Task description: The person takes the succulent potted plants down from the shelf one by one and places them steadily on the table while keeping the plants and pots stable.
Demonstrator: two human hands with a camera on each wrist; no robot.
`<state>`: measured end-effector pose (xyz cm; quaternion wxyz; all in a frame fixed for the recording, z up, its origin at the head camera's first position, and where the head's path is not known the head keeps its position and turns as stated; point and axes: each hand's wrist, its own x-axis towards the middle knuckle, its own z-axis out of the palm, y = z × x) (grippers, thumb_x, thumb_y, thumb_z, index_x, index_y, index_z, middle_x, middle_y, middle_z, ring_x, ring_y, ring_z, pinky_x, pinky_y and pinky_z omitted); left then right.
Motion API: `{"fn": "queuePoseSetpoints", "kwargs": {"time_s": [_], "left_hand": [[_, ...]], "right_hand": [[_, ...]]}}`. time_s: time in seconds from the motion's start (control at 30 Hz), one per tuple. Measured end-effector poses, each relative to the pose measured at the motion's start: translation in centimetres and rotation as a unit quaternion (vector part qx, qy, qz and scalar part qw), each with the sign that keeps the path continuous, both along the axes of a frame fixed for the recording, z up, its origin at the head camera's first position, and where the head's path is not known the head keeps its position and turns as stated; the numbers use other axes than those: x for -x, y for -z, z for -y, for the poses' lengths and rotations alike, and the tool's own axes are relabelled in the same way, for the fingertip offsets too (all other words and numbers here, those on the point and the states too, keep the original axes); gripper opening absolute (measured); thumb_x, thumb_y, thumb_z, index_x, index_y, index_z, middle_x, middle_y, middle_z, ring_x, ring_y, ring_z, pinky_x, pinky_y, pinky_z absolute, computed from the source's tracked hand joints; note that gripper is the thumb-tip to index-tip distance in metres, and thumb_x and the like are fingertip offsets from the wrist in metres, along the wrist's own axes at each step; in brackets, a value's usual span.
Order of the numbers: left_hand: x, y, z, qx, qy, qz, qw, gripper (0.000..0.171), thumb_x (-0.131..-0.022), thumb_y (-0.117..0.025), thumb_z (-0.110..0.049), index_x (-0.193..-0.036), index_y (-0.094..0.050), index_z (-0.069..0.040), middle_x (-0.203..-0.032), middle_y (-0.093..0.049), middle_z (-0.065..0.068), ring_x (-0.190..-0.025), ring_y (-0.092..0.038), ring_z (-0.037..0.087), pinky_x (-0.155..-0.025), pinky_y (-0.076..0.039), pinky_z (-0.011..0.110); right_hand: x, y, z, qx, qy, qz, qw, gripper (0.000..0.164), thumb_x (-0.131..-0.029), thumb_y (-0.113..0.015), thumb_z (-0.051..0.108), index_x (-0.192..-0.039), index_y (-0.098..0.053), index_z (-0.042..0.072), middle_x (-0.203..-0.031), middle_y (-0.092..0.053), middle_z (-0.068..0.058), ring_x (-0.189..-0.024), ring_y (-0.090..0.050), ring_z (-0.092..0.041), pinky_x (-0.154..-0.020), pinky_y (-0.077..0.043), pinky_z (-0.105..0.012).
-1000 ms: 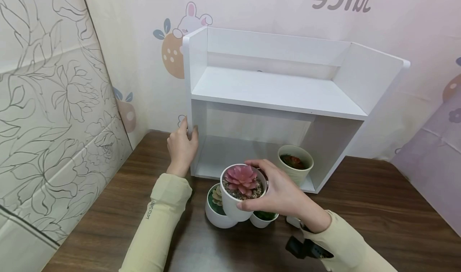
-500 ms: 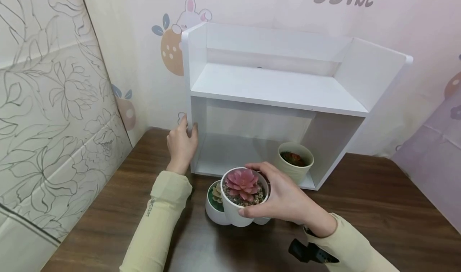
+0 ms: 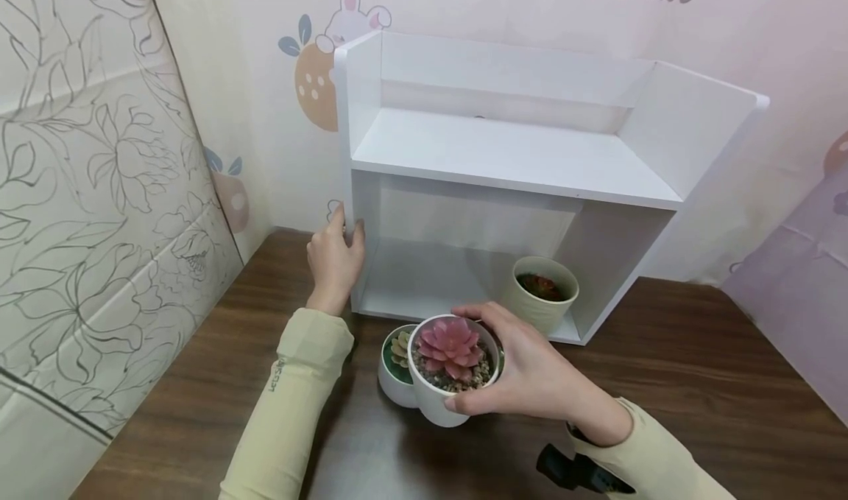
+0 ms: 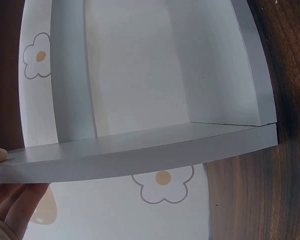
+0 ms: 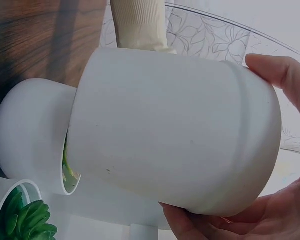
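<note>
My right hand holds a white pot with a pink succulent, thumb on the near side and fingers on the far side. The pot is tilted toward me, in front of the shelf. My left hand grips the left side panel of the white shelf; in the left wrist view its thumb and fingers lie on opposite faces of the panel. Behind the held pot, a low white pot with a pale yellow succulent is partly hidden.
A cream pot with a reddish plant stands on the shelf's lower board at the right. In the right wrist view a small green succulent in a white pot shows beside the low pot. The dark wooden table extends rightward.
My right hand has brought the pink succulent's pot slightly down and toward me, covering the small green succulent in the head view. My left hand keeps its grip on the shelf.
</note>
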<state>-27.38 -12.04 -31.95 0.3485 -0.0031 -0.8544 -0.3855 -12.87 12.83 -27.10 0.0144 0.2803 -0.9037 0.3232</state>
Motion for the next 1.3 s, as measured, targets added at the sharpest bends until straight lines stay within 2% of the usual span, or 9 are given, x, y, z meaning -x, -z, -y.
{"fn": "queuePoseSetpoints", "kwargs": {"time_s": [0.27, 0.63, 0.9, 1.3], "left_hand": [[0.2, -0.6, -0.1, 0.000, 0.005, -0.009, 0.9999, 0.039, -0.096, -0.057, -0.017, -0.128, -0.055, 0.005, -0.105, -0.068, 0.028, -0.081, -0.070, 0.040, -0.070, -0.054, 0.050], [0.2, -0.7, 0.0, -0.003, 0.002, -0.009, 0.9999, 0.039, -0.096, -0.057, -0.016, -0.128, -0.055, 0.006, -0.102, -0.069, 0.028, -0.076, -0.070, 0.038, -0.067, -0.052, 0.049], [0.0, -0.6, 0.0, -0.003, 0.001, 0.000, 1.0000, 0.039, -0.096, -0.056, -0.017, -0.128, -0.055, 0.006, -0.103, -0.068, 0.028, -0.081, -0.070, 0.039, -0.071, -0.052, 0.050], [-0.1, -0.3, 0.0, -0.006, 0.004, 0.006, 1.0000, 0.039, -0.096, -0.056, -0.017, -0.128, -0.055, 0.005, -0.102, -0.068, 0.028, -0.077, -0.069, 0.039, -0.069, -0.052, 0.050]], "right_hand": [[-0.4, 0.0, -0.1, -0.015, -0.001, -0.022, 1.000, 0.080, -0.057, -0.087, 0.044, -0.127, -0.053, 0.024, -0.111, -0.058, 0.016, -0.096, -0.058, -0.004, -0.082, -0.050, -0.031], [-0.8, 0.3, -0.1, -0.020, -0.009, -0.020, 1.000, 0.081, -0.057, -0.087, 0.043, -0.127, -0.053, 0.021, -0.111, -0.057, 0.016, -0.095, -0.058, -0.002, -0.083, -0.050, -0.030], [-0.9, 1.4, 0.1, -0.025, -0.018, -0.018, 0.999, 0.080, -0.056, -0.087, 0.042, -0.125, -0.054, 0.019, -0.109, -0.057, 0.016, -0.095, -0.057, -0.002, -0.082, -0.050, -0.029], [-1.0, 3.1, 0.4, -0.034, -0.026, -0.004, 0.999, 0.080, -0.056, -0.086, 0.042, -0.124, -0.054, 0.013, -0.106, -0.057, 0.015, -0.094, -0.057, -0.004, -0.079, -0.051, -0.028]]}}
